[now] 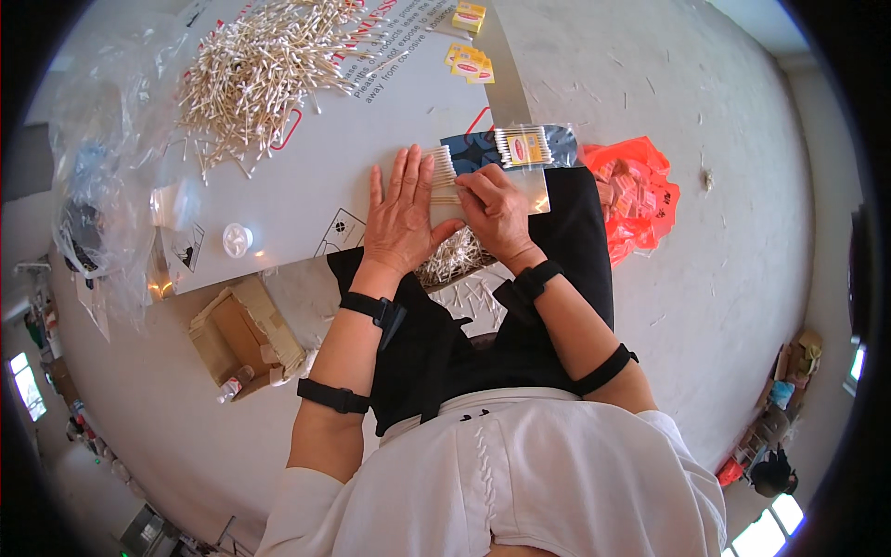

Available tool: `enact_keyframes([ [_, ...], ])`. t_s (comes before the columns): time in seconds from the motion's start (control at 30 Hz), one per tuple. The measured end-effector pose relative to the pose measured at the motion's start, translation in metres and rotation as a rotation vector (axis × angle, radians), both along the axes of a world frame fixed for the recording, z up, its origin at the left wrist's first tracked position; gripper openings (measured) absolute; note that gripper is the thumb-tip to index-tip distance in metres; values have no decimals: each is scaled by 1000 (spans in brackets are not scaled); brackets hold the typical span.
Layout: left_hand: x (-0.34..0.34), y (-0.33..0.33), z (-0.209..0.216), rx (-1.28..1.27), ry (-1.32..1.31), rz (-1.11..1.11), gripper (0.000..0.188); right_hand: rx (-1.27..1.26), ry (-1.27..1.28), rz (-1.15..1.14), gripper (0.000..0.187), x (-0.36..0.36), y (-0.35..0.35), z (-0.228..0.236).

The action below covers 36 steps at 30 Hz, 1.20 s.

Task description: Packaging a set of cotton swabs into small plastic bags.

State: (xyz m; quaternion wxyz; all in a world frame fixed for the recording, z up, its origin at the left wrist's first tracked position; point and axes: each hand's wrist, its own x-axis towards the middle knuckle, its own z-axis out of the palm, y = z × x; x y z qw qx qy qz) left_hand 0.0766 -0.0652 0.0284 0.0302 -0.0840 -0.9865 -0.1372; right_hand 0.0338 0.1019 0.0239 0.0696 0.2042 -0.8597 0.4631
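Note:
My left hand (401,215) lies flat near the table's front edge, its fingers stretched out along a neat row of cotton swabs (444,167). Close by on the right, my right hand (501,212) has its fingers curled in and pressed together at the lower end of that row. What its fingertips hold, if anything, is hidden. Beyond it, a filled clear packet of cotton swabs with a yellow card (523,147) rests on a dark blue patterned sheet (471,154). Below my hands, a box of loose swabs (455,256) shows past the table edge.
A big heap of cotton swabs (264,79) covers the table's far left. Yellow cards (471,63) lie at the far right. Clear plastic bags (116,139) hang at left, near a round white container (237,240). An open carton (246,339) and red bag (640,200) flank my legs.

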Motion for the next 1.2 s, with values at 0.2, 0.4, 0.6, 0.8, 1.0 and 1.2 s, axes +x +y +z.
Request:
enact_keyframes([
  [0.2,-1,0,1,-25,-39,2,100,63,35,-8,10,-2,-1,-1],
  [0.4,0,-1,1,-16,-56,9,100,58,33,58,11,-1,0,0],
  [0.6,0,-1,-1,-4,-21,3,100,24,-81,-36,16,-5,-4,3],
  [0.8,-1,0,-1,-5,-17,4,100,104,-83,-38,19,-5,-6,4],
  [1.0,-1,0,0,5,-12,6,100,141,-86,-37,18,-5,-6,7],
  [1.2,0,-1,0,9,-17,4,99,161,-42,33,18,-5,-4,4],
])
